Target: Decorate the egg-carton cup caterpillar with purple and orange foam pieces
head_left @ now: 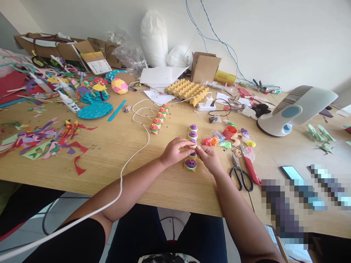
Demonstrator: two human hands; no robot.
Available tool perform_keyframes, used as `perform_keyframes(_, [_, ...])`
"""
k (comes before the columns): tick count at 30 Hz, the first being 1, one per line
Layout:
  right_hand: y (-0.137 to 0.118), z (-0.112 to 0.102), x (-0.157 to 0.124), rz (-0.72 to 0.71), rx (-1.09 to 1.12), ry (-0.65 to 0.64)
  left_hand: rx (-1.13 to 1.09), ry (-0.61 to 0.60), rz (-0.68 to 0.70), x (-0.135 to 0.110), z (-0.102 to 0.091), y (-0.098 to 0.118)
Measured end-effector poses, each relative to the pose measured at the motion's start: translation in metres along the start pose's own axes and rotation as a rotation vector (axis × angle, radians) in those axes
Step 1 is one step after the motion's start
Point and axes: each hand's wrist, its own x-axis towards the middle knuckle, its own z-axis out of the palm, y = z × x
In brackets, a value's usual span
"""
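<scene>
A strip of egg-carton cups [190, 164] runs away from me, its domes covered in purple and pale green clay with small decorations. Over its middle, my left hand [177, 152] is closed, thumb and fingers pinched together against a cup. From the other side, the fingertips of my right hand [210, 157] meet them, also in a pinch. Whatever is between the fingertips is too small and too covered to name. Farther back stands a similar strip with red and green domes [157, 122], untouched by either hand.
Black-handled scissors [241, 177] and a red-handled knife [252, 170] lie right of my right hand, near bagged coloured clay [210, 141]. A white cable [122, 175] crosses over my left forearm. Behind are a yellow egg tray [186, 90] and a white fan [290, 111]; paper scraps [41, 140] lie left.
</scene>
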Motion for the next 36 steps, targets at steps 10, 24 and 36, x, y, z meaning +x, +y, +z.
perform_keyframes(10, [-0.004, 0.0008, -0.0031, 0.108, 0.123, -0.061, 0.055, 0.054, 0.012, 0.0021, -0.0035, 0.0023])
perform_keyframes(24, [0.0022, -0.0022, -0.0001, 0.102, 0.223, 0.062, 0.039, 0.058, 0.027, 0.0018, -0.002, 0.002])
perform_keyframes(36, [0.0017, -0.0013, -0.0007, 0.106, 0.2, 0.031, 0.042, 0.078, 0.026, 0.0021, -0.0027, 0.0029])
